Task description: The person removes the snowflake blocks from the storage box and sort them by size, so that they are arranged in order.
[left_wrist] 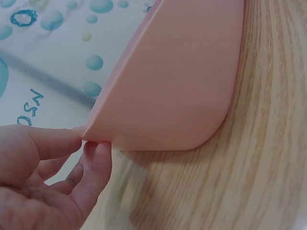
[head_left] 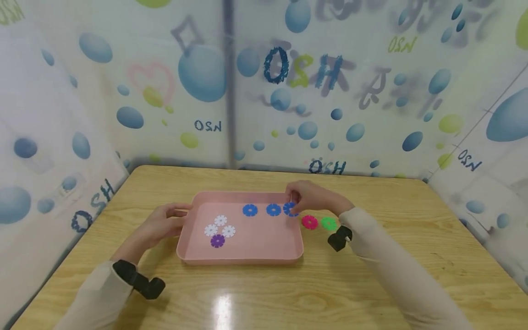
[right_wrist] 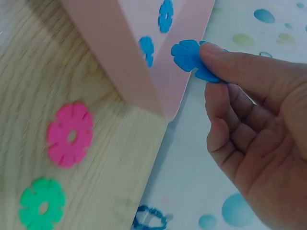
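Two discs (head_left: 307, 222) (pink, green) lie outside the tray (head_left: 260, 239) — left grip (head_left: 162, 224) pinching its rim (left_wrist: 123, 70), right grip (head_left: 313, 197) a blue disc (right_wrist: 186, 55).

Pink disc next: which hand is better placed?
Probably the right hand, once it releases its blue disc: it is nearer the pink disc. The left hand pinches the opposite edge of the tray.

Pink tray (head_left: 264, 240): right hand (head_left: 310, 196) pinches blue disc (head_left: 289, 207) at right end; left hand (head_left: 162, 223) at left rim. Inside: two blue discs (head_left: 246, 211), three white discs (head_left: 220, 217), purple disc (head_left: 213, 241). Outside: pink disc (head_left: 305, 222), green disc (head_left: 325, 224).
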The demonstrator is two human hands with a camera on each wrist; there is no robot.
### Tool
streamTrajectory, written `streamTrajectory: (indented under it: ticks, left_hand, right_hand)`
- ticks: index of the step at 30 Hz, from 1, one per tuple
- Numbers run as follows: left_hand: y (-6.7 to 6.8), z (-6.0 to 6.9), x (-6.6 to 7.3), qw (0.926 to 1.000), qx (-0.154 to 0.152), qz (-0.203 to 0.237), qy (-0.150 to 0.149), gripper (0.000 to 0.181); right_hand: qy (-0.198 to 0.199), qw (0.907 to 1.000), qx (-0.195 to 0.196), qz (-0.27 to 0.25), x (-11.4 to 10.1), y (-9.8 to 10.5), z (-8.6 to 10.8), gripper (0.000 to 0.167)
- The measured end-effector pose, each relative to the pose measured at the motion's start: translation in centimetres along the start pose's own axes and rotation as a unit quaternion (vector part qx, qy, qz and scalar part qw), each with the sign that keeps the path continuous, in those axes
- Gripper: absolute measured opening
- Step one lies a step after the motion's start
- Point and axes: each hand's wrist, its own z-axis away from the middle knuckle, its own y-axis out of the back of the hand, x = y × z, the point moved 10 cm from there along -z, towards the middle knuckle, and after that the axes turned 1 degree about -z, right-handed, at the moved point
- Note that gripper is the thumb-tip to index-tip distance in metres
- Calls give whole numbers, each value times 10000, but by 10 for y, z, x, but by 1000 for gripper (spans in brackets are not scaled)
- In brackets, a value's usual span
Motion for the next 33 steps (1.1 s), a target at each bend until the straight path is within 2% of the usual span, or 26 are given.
streamTrajectory:
  ticks: [12, 19, 27, 33]
  left_hand:
    - [0, 1, 0, 10000, -8, -2, -53, 50]
    - [-1, 0, 1, 9999, -26, 23, -102, 50]
    - [0, 1, 1, 10000, -5, -35, -63, 49]
    - [-1, 0, 0, 10000, -43, 7, -25, 49]
  right_hand:
    - [-317, 9969, 336, -637, 60, 14, 48, 18]
    - [-725, 9927, 484, -832, 99, 19, 77, 17]
    - [-1150, 9855, 331, -1201, 131, 14, 102, 20]
    - [-1409, 9808, 301, -1312, 149, 8, 111, 21]
